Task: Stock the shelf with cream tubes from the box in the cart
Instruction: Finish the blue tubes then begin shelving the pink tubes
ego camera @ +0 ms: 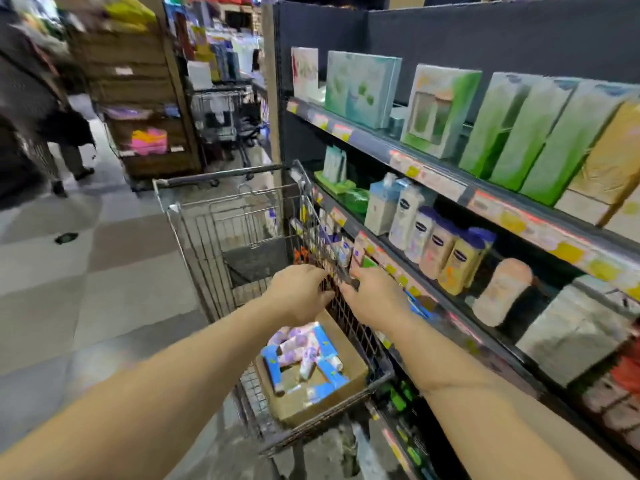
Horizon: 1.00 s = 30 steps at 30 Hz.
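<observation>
A wire shopping cart (194,244) stands against the dark shelf unit (450,188). In its near end sits an open cardboard box (349,362) holding several cream tubes (304,355), white, lilac and blue. Both my hands are on the cart's right side rim, above the box. My left hand (298,292) curls its fingers over the wire rim from inside. My right hand (374,296) grips the same rim from the shelf side. Small tubes (346,251) hang or stand at the shelf edge just beyond my hands. The picture is blurred.
Lotion bottles (436,244) and green boxes (512,133) fill the upper shelves on the right. A person (69,140) walks in the aisle at far left. Wooden display racks (145,98) and another cart (221,112) stand further back. Tiled floor lies open to the left.
</observation>
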Each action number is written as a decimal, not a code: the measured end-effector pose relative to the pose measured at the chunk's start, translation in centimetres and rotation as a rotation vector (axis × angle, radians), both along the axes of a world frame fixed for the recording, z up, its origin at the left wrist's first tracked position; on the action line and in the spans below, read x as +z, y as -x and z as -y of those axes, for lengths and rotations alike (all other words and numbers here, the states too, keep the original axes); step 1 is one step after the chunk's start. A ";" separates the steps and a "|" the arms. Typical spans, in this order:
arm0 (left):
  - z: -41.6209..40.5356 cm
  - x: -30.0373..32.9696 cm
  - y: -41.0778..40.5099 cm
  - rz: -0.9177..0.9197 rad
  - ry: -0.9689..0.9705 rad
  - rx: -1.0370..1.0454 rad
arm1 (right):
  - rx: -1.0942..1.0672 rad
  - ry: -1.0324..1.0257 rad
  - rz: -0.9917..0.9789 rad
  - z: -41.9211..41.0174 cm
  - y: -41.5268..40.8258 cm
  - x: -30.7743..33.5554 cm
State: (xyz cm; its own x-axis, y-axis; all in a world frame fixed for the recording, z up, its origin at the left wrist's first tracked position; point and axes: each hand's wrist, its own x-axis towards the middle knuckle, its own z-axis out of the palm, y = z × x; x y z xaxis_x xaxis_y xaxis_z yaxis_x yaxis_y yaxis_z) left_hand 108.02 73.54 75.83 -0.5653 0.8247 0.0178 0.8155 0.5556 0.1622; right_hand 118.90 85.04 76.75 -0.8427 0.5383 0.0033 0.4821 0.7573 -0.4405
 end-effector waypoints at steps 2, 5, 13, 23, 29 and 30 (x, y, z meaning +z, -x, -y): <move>-0.8 -1.6 2.4 0.003 0.004 0.001 | 0.002 0.016 0.009 -1.0 2.1 -1.5; -1.9 -4.1 6.2 0.034 0.035 0.015 | 0.029 0.037 0.037 -2.8 5.3 -4.2; -3.3 -14.2 13.7 0.234 0.125 0.156 | 0.044 0.157 0.242 -7.3 10.9 -12.4; -1.4 -29.6 19.2 0.420 0.350 0.134 | -0.016 0.351 0.401 -5.9 13.3 -24.7; -0.8 -36.0 22.0 0.265 0.478 0.059 | -0.113 0.442 0.426 -4.0 15.4 -30.6; -0.8 -36.8 22.1 0.213 0.477 0.061 | -0.126 0.464 0.434 -3.6 15.6 -31.5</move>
